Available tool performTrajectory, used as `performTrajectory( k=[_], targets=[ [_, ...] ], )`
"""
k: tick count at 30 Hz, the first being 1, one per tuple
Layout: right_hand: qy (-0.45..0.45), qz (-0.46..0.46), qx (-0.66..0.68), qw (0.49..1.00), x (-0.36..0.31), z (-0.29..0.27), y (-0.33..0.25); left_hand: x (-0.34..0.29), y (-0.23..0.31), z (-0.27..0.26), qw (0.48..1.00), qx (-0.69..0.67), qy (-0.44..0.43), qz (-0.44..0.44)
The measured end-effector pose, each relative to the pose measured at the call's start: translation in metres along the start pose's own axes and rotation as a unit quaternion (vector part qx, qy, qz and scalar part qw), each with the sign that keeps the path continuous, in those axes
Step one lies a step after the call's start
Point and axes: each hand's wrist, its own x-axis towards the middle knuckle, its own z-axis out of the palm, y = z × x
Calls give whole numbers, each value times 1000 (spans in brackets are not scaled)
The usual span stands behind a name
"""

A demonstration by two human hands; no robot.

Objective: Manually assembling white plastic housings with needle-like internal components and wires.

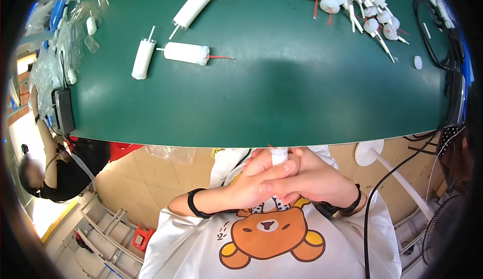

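Note:
Just below the table's near edge, my left hand (251, 181) and my right hand (317, 176) are closed together around a white cylindrical part (279, 155). Its white end and a bit of red wire stick up between my thumbs; the fingers hide the rest. On the table, three larger white cylinders lie on their sides: one upper (193, 9), one at the left (144, 58) and one in the middle (186, 53). Each has a thin white rod at one end. Red wires come out of the middle and upper ones.
White rods with round caps and red wires (370, 7) are heaped at the far right of the green table (261, 108). A small white cap (418, 62) lies below them. Clear plastic bags (55, 67) and a black box (62, 110) line the left edge. A person (65, 173) sits at the left.

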Motion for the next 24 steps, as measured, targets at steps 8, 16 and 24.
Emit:
performTrajectory(
  k=[8, 16, 24],
  targets=[
    [-3, -1, -37, 999, -4, -7, 15, -11, -5, -3, 999, 14, -37, 35],
    [13, -133, -40, 990, 10, -5, 41, -7, -9, 0, 998, 66, 15, 16],
    [24, -29, -23, 999, 7, -6, 4, 4, -38, -8, 989, 2, 19, 146]
  ],
)
